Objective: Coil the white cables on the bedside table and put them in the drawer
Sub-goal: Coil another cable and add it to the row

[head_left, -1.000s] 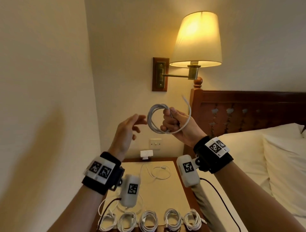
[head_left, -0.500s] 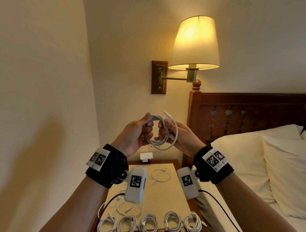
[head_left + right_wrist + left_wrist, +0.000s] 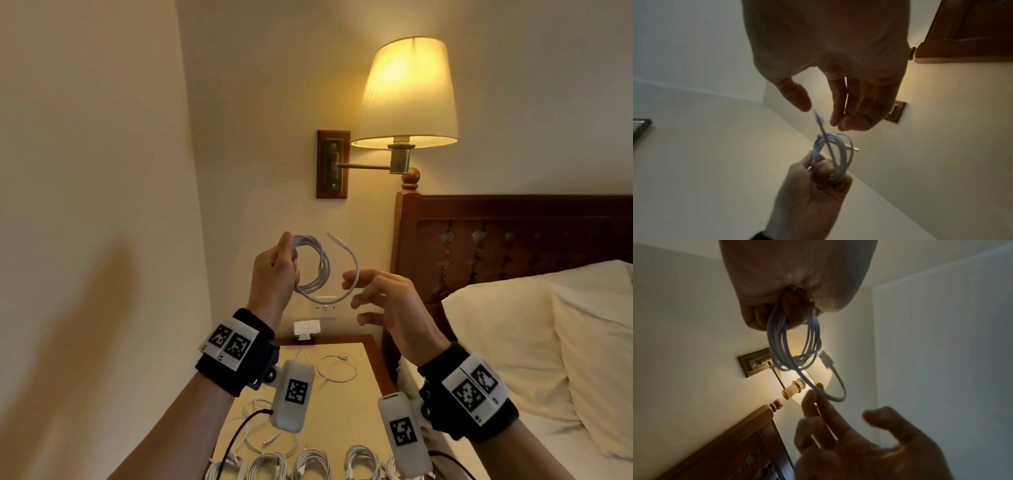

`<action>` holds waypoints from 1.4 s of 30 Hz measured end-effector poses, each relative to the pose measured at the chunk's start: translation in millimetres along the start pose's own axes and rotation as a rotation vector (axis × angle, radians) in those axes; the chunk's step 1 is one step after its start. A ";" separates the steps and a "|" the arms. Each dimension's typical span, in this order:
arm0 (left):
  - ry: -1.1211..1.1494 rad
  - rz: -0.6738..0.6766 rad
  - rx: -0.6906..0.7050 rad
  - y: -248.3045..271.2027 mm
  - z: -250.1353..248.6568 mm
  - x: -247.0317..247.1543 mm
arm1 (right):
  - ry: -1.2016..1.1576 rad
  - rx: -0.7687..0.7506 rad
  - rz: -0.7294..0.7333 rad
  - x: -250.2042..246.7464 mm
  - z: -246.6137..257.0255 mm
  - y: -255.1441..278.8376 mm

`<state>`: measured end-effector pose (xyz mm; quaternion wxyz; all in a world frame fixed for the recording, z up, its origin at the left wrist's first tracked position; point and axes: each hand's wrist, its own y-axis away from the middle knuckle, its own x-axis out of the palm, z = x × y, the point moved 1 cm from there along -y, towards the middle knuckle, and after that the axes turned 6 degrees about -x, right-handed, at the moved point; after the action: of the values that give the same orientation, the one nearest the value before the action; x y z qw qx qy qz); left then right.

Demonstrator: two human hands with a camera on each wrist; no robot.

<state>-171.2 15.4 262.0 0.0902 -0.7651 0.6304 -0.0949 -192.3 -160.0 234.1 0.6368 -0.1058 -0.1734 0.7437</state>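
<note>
My left hand (image 3: 275,270) grips a coiled white cable (image 3: 317,265) in the air above the bedside table (image 3: 375,356). The coil's loose tail (image 3: 352,270) curves right and up, ending in a plug (image 3: 826,361). My right hand (image 3: 380,301) hovers just right of the coil with its fingers spread and relaxed, holding nothing; its fingertips (image 3: 835,121) are beside the tail. Several coiled white cables (image 3: 310,466) lie in a row at the table's near edge. Loose uncoiled cables (image 3: 337,366) lie further back on the tabletop. No drawer is in view.
A lit wall lamp (image 3: 407,96) hangs above the hands. The wooden headboard (image 3: 513,240) and a bed with white pillows (image 3: 513,342) stand to the right. A wall runs close along the left. A white charger (image 3: 306,327) sits under the wall socket.
The coil has passed from my right hand to my left. My right hand has let go and drawn back to the right with its fingers spread.
</note>
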 end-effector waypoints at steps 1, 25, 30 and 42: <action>0.000 -0.007 0.008 -0.3 1.2 0.5 | -0.030 0.002 0.016 0.5 2.7 2.4; 0.542 0.231 -0.182 17.1 2.7 8.9 | 0.077 0.035 -0.101 -7.7 3.3 -26.7; 0.555 0.243 -0.207 14.5 5.6 9.8 | 0.084 0.036 -0.079 -9.2 5.7 -25.5; 0.308 0.322 -0.170 18.4 18.0 13.7 | -0.184 0.221 0.162 3.2 22.6 -23.8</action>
<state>-181.3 -1.2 240.4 -0.0578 -0.6362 0.7562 -0.1417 -179.7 -156.6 264.3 0.5641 0.0197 -0.1393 0.8136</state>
